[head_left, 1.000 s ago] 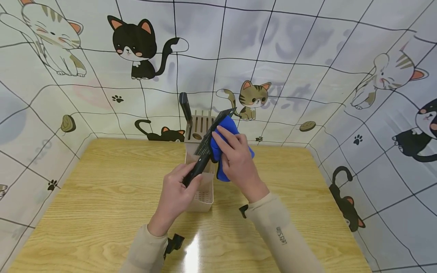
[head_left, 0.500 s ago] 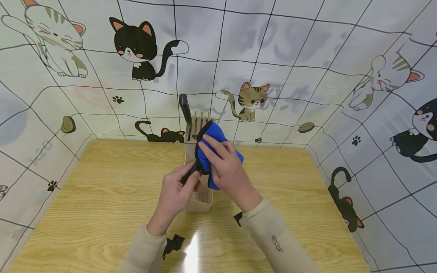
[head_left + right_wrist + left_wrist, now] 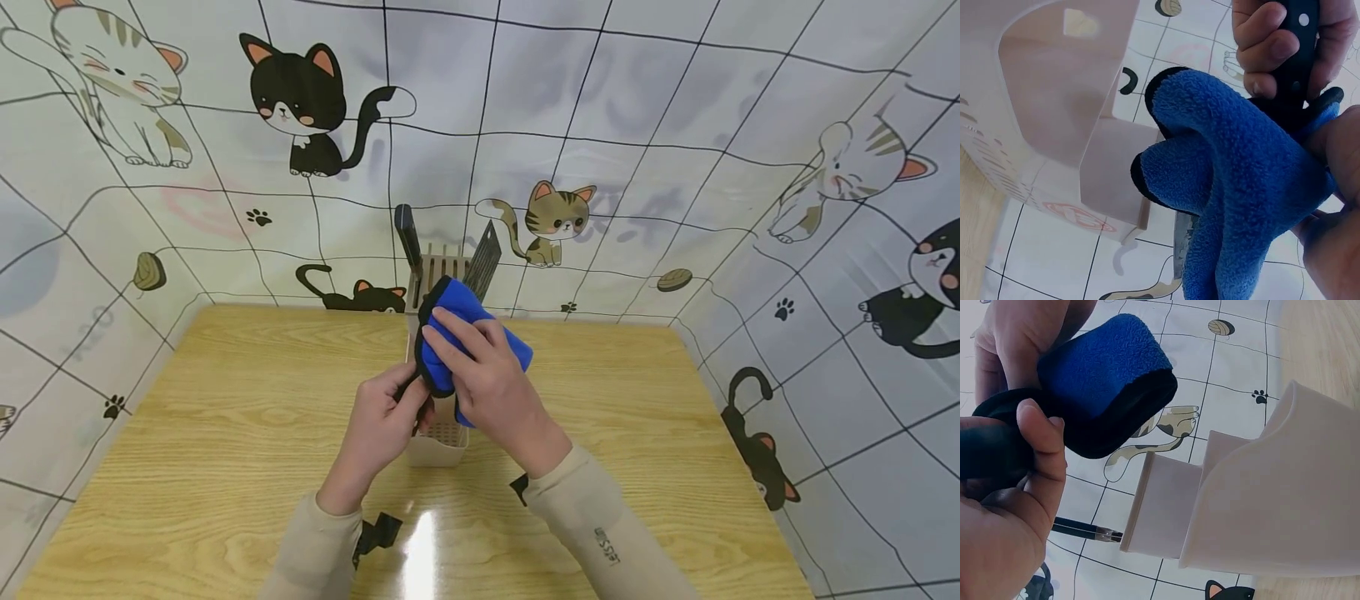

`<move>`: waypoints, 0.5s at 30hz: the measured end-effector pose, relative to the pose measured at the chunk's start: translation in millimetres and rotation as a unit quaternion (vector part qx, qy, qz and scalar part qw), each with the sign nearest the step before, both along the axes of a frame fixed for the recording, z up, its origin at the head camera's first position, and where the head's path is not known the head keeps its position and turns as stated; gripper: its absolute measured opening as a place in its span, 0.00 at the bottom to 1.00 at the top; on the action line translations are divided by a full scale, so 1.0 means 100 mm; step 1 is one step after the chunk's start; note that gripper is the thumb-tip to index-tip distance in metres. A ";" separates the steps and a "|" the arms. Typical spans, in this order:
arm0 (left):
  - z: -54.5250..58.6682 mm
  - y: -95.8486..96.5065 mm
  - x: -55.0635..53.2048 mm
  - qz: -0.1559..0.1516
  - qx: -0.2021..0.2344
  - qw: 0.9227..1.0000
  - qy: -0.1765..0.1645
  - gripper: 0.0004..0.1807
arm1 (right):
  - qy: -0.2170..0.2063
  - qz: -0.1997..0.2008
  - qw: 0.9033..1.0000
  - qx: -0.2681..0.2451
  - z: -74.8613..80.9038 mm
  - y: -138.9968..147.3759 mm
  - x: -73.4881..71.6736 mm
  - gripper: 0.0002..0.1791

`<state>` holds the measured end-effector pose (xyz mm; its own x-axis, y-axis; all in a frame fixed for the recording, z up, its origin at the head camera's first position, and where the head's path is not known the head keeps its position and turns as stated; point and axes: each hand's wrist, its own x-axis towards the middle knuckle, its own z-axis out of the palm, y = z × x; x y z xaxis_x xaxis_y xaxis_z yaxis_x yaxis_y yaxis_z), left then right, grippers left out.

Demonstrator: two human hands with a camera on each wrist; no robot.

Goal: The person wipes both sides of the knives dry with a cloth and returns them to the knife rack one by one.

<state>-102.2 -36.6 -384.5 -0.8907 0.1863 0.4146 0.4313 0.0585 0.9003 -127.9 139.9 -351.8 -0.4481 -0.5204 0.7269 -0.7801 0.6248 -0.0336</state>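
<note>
My left hand (image 3: 380,421) grips the black riveted handle (image 3: 1296,53) of a kitchen knife. Its broad blade (image 3: 484,260), with a hole near the tip, slants up and away to the right. In my right hand (image 3: 498,387) is a blue cloth (image 3: 468,312) with black edging, folded around the blade close to the handle. The cloth hides the middle of the blade. In the right wrist view, a metallic strip of the blade shows below the cloth. Both hands are above a beige utensil holder (image 3: 438,450).
A second knife with a black handle (image 3: 407,233) stands in the slotted rear block (image 3: 438,271) of the holder. The holder stands on a wood-grain table (image 3: 285,400). Behind it hangs a white sheet (image 3: 435,83) printed with cats and grid lines.
My right hand has slid the cloth down and left along the blade toward the handle, uncovering the blade's far end. My left hand keeps its grip, and the blade has turned slightly.
</note>
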 end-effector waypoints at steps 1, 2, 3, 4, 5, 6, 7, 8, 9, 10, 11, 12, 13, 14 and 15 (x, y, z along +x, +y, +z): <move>0.00 0.00 0.00 -0.005 0.001 1.000 -0.005 0.17 | 0.002 -0.001 1.000 -0.002 0.00 0.00 -0.01 0.23; 0.00 0.00 0.00 -0.009 0.001 1.000 -0.010 0.17 | 0.004 -0.004 1.000 -0.004 0.00 0.00 -0.01 0.23; 0.01 -0.01 0.00 -0.015 0.004 1.000 -0.013 0.17 | 0.006 -0.007 1.000 -0.007 0.00 0.00 -0.02 0.23; 0.01 -0.01 0.00 -0.019 0.006 1.000 -0.017 0.16 | 0.007 -0.010 1.000 -0.011 0.00 0.00 -0.03 0.23; 0.01 -0.01 0.00 -0.023 0.009 0.999 -0.023 0.16 | 0.007 -0.013 1.000 -0.013 0.00 0.00 -0.04 0.23; 0.01 -0.01 0.00 -0.024 0.010 0.999 -0.028 0.16 | 0.007 -0.018 1.000 -0.014 -0.01 0.01 -0.05 0.24; 0.01 -0.01 0.00 -0.026 0.010 0.999 -0.032 0.16 | 0.006 -0.023 1.000 -0.015 0.00 0.01 -0.06 0.24; 0.01 -0.01 0.00 -0.026 0.011 0.999 -0.035 0.15 | 0.006 -0.027 0.999 -0.016 -0.01 0.01 -0.07 0.24; 0.01 -0.01 0.01 -0.028 0.013 0.999 -0.039 0.15 | 0.005 -0.031 0.999 -0.018 -0.01 0.01 -0.08 0.24; 0.01 -0.01 0.01 -0.029 0.014 0.998 -0.044 0.15 | 0.004 -0.034 0.999 -0.020 0.00 0.01 -0.10 0.25; 0.01 -0.01 0.01 -0.030 0.016 0.998 -0.047 0.15 | 0.002 -0.037 0.999 -0.021 0.00 0.02 -0.11 0.25; 0.01 -0.01 0.01 -0.031 0.016 0.998 -0.049 0.15 | 0.002 -0.039 0.999 -0.022 0.00 0.02 -0.12 0.25; 0.01 -0.01 0.01 -0.033 0.017 0.998 -0.051 0.15 | 0.002 -0.041 0.999 -0.025 0.01 0.02 -0.13 0.25; 0.02 -0.01 0.01 -0.034 0.017 0.998 -0.055 0.15 | 0.001 -0.042 0.999 -0.027 0.01 0.02 -0.15 0.25; 0.02 -0.01 0.01 -0.035 0.018 0.998 -0.057 0.15 | 0.000 -0.042 0.999 -0.029 0.01 0.02 -0.16 0.25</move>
